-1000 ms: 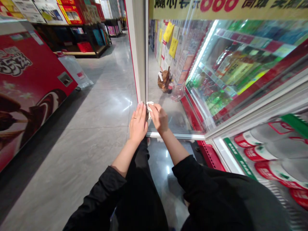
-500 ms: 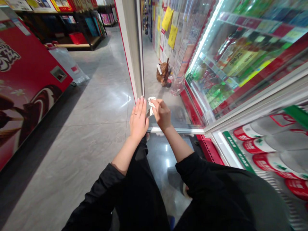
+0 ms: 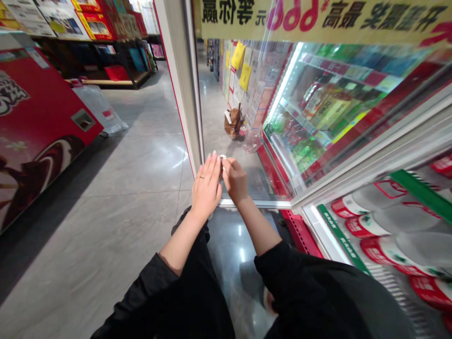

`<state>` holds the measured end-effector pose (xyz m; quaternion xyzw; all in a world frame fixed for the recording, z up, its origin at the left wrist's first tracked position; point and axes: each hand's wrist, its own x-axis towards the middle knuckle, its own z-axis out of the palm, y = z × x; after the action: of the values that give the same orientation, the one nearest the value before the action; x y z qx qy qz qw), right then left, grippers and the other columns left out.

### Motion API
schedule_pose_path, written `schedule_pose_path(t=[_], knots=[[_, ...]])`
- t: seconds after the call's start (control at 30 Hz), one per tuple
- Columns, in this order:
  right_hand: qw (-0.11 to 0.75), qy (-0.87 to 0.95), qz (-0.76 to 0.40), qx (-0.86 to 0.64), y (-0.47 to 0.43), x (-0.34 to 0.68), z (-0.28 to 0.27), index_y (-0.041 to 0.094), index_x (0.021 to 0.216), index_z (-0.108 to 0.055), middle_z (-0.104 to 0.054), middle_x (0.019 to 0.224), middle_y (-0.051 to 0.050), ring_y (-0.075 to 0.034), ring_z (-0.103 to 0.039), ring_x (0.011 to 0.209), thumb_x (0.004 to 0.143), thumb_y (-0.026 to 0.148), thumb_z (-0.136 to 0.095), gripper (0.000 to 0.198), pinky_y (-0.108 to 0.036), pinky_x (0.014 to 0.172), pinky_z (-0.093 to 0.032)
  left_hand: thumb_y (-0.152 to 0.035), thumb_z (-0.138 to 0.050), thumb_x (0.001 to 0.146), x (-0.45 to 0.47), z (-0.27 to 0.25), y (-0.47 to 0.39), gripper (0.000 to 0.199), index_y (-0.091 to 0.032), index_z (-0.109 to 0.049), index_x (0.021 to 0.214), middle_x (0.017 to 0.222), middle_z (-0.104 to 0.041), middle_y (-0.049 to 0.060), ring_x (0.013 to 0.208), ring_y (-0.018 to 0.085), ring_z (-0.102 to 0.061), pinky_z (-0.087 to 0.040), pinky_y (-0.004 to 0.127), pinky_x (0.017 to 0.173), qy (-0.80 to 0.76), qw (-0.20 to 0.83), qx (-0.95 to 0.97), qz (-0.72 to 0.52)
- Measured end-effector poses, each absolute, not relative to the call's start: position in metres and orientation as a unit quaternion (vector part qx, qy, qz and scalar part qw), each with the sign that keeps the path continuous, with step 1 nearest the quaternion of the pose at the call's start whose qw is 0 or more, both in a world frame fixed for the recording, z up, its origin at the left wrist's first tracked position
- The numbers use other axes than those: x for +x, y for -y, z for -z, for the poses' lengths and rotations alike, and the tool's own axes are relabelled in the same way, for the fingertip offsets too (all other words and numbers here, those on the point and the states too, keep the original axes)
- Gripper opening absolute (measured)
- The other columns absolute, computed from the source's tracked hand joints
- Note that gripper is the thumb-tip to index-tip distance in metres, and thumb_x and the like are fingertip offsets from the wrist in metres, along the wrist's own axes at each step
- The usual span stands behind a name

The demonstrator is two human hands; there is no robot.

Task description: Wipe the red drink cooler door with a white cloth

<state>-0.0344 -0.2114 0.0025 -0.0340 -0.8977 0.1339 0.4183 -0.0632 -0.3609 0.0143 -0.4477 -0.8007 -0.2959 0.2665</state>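
A glass door [image 3: 243, 174] with a pale metal frame stands open in front of me. My left hand [image 3: 207, 186] lies flat with its fingers stretched out, against the lower part of the door's frame and glass edge. Close beside it, my right hand [image 3: 234, 179] is closed on a crumpled white tissue [image 3: 222, 157], held near the glass. Most of the tissue is hidden behind my fingers, and only a small white bit shows above them.
At right, large water bottles [image 3: 379, 252] with red labels lie in a cooler. A red freezer [image 3: 42, 122] stands at left, with a plastic bag [image 3: 97, 106] by it. Through the glass show a brown bundle [image 3: 233, 123] and stacked cartons [image 3: 256, 101]. A yellow banner [image 3: 318, 21] crosses the door.
My right hand has come closer to my left, and less of the tissue shows. The view has tilted upward, bringing the yellow banner into sight.
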Motion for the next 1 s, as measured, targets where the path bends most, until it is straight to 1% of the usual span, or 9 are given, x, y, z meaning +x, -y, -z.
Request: schedule_pose_path(t=[0.07,0.17,0.27,0.37,0.53,0.73,0.8,0.87,1.0], knots=[[0.416,0.898,-0.135,-0.051,0.204,-0.024,0.003,0.024,0.132,-0.072,-0.079,0.119,-0.009,-0.020,-0.078,0.110,0.103,0.007,-0.057,0.037,-0.027,0.097,-0.063,-0.001,-0.046,0.096,-0.062,-0.015,0.360,0.095,-0.020,-0.011,0.182,0.184,-0.029,0.013,0.172,0.027,-0.027,-0.036,0.050,0.138,0.800,0.266,-0.450,0.295],[0.483,0.854,-0.149,-0.122,0.187,-0.016,-0.001,0.026,0.125,-0.073,-0.078,0.115,-0.008,-0.021,-0.077,0.106,0.103,0.009,-0.057,0.033,-0.029,0.092,-0.063,0.000,-0.046,0.095,-0.061,-0.016,0.360,0.097,-0.021,-0.010,0.182,0.183,-0.030,0.013,0.172,0.027,-0.027,-0.039,0.049,0.137,0.806,0.260,-0.448,0.286],[0.526,0.824,-0.161,-0.138,0.178,-0.019,-0.016,0.027,0.123,-0.073,-0.076,0.116,-0.009,-0.024,-0.075,0.110,0.104,0.013,-0.055,0.029,-0.033,0.092,-0.063,0.000,-0.046,0.095,-0.059,-0.019,0.357,0.096,-0.020,-0.010,0.182,0.183,-0.032,0.014,0.171,0.027,-0.029,-0.039,0.049,0.137,0.811,0.258,-0.444,0.281],[0.497,0.848,-0.154,-0.096,0.180,-0.024,-0.021,0.026,0.130,-0.073,-0.075,0.122,-0.011,-0.024,-0.074,0.115,0.105,0.011,-0.054,0.035,-0.032,0.095,-0.062,-0.001,-0.047,0.095,-0.055,-0.024,0.350,0.094,-0.017,-0.016,0.182,0.183,-0.032,0.014,0.171,0.028,-0.029,-0.035,0.050,0.139,0.825,0.236,-0.434,0.276],[0.453,0.880,-0.133,-0.055,0.177,-0.009,0.004,0.023,0.131,-0.074,-0.077,0.117,-0.009,-0.020,-0.076,0.107,0.105,0.009,-0.053,0.036,-0.027,0.094,-0.061,-0.001,-0.045,0.094,-0.049,-0.027,0.341,0.087,-0.014,-0.026,0.179,0.183,-0.031,0.014,0.172,0.029,-0.025,-0.029,0.050,0.142,0.832,0.193,-0.443,0.272],[0.572,0.792,-0.145,-0.155,0.149,-0.006,-0.005,0.027,0.124,-0.074,-0.074,0.112,-0.009,-0.024,-0.073,0.109,0.106,0.017,-0.056,0.027,-0.036,0.096,-0.063,0.001,-0.045,0.093,-0.047,-0.021,0.337,0.090,-0.016,-0.023,0.179,0.183,-0.031,0.012,0.171,0.030,-0.027,-0.030,0.050,0.142,0.818,0.191,-0.465,0.279],[0.560,0.802,-0.160,-0.135,0.148,-0.010,-0.015,0.027,0.126,-0.073,-0.072,0.114,-0.010,-0.025,-0.072,0.112,0.106,0.015,-0.056,0.029,-0.037,0.097,-0.063,0.001,-0.045,0.093,-0.047,-0.021,0.333,0.091,-0.017,-0.022,0.179,0.183,-0.032,0.012,0.171,0.031,-0.027,-0.031,0.051,0.142,0.818,0.190,-0.464,0.281],[0.514,0.836,-0.163,-0.103,0.152,-0.010,-0.016,0.027,0.130,-0.073,-0.072,0.117,-0.010,-0.024,-0.072,0.112,0.105,0.012,-0.054,0.035,-0.034,0.096,-0.063,0.001,-0.045,0.093,-0.045,-0.022,0.328,0.091,-0.017,-0.022,0.179,0.184,-0.031,0.012,0.171,0.031,-0.027,-0.031,0.052,0.142,0.820,0.187,-0.462,0.283],[0.432,0.886,-0.148,-0.080,0.155,0.005,0.010,0.026,0.130,-0.075,-0.076,0.118,-0.010,-0.021,-0.075,0.108,0.102,0.010,-0.056,0.037,-0.029,0.095,-0.063,0.001,-0.043,0.093,-0.043,-0.022,0.319,0.087,-0.018,-0.028,0.177,0.183,-0.035,0.010,0.171,0.028,-0.028,-0.030,0.050,0.143,0.819,0.183,-0.465,0.282]])
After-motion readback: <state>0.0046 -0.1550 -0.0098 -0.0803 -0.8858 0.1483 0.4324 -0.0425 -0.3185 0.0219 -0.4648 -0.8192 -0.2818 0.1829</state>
